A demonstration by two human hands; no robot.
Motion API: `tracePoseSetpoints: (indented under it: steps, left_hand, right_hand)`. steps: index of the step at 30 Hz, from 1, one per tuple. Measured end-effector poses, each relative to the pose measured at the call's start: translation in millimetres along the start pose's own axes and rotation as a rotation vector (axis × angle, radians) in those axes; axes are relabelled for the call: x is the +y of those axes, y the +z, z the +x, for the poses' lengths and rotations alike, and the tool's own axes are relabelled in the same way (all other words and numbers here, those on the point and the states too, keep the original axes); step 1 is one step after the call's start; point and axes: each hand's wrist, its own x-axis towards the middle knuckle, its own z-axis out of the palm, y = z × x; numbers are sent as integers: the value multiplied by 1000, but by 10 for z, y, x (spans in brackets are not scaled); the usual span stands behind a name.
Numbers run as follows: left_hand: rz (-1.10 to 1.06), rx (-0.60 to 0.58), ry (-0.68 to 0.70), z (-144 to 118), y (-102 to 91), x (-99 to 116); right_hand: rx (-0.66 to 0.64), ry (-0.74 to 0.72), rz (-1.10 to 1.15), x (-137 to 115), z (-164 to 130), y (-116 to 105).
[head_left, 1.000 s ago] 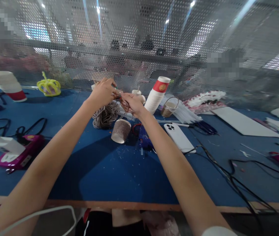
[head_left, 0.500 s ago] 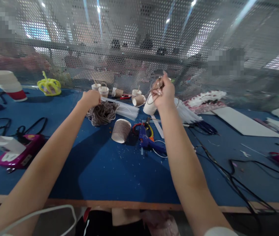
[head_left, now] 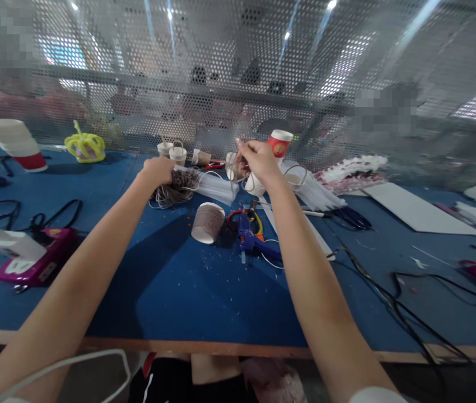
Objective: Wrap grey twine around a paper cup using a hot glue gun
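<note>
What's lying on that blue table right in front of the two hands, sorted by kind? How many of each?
Bundle of twine, under the left hand: 1
Twine-wrapped cup: 1
Blue glue gun: 1
Stack of red-and-white paper cups, beyond the right hand: 1
Total: 4

Open blue table (head_left: pixel 187 302) between the forearms, free to pass; ahead, wrapped cup (head_left: pixel 207 223) and glue gun (head_left: pixel 250 238) in the way; black cables (head_left: pixel 393 302) across the right side; pink box (head_left: pixel 32 260) blocking the left; mesh wall (head_left: pixel 221 84) closing the back
</note>
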Motion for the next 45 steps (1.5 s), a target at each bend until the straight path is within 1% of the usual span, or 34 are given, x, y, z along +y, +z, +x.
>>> tracePoseSetpoints:
  steps: [3, 5, 6, 8, 10, 11, 12, 15, 17, 18, 20, 22, 25, 28, 30, 32, 34, 37, 39, 40, 43, 45]
  left_hand:
    - [40, 49, -70, -69, -67, 29]
    - [42, 67, -70, -76, -103, 65]
    - [20, 78, -30, -66, -113, 98]
    - [-76, 114, 156, -30, -113, 199]
    - [-243, 128, 328, 6, -89, 336]
    - [-358, 125, 377, 19, -69, 409]
    - [-475, 109, 386, 27, -46, 478]
    - [-781, 63, 306, 41, 34, 612]
    - [-963, 46, 264, 63, 82, 616]
    - [-1018, 47, 252, 82, 101, 594]
    - [-1032, 66, 248, 130, 132, 521]
    - [-1005, 85, 223, 180, 158, 435]
    - [-949, 91, 229, 235, 206, 335]
    - [-854, 107, 209, 271, 271, 296]
    - [-845, 103, 198, 285, 318, 306]
    - [-866, 80, 197, 289, 357, 339]
    - [-918, 21, 218, 278, 382, 384]
    - [-1117, -170, 320, 229, 384, 448]
    - [-1227, -275, 392, 182, 366, 484]
    - [-1245, -298, 415, 158, 355, 500]
    - [-1273, -342, 471, 97, 323, 554]
    - [-1293, -335, 492, 73, 313, 595]
  right_hand:
    - [-106, -82, -132, 58, -22, 64]
    - [-147, -94, -146, 92, -35, 97]
    - [-143, -80, -121, 108, -39, 114]
    - [-129, -26, -16, 137, -41, 151]
    - [-135, 37, 125, 156, -38, 192]
    - [-143, 60, 191, 158, -38, 213]
    - [-147, 77, 246, 154, -41, 232]
    - [-139, 109, 350, 111, -62, 271]
    - [-135, 119, 392, 70, -82, 270]
    - [-132, 122, 409, 52, -91, 262]
    - [-121, 124, 441, 26, -98, 234]
    - [-109, 130, 479, 17, -91, 201]
    - [-94, 146, 507, 28, -63, 155]
    - [-45, 171, 473, 46, -39, 128]
    - [-41, 209, 479, 44, -36, 123]
    - [-94, 260, 538, 24, -44, 131]
    - [-174, 313, 614, -11, -57, 148]
    - [-231, 317, 691, -73, -73, 176]
    - [-212, 271, 716, -105, -79, 185]
    - [-197, 248, 730, -117, -81, 184]
    - [-132, 203, 784, -136, -84, 170]
    - [-101, 175, 812, -134, -81, 156]
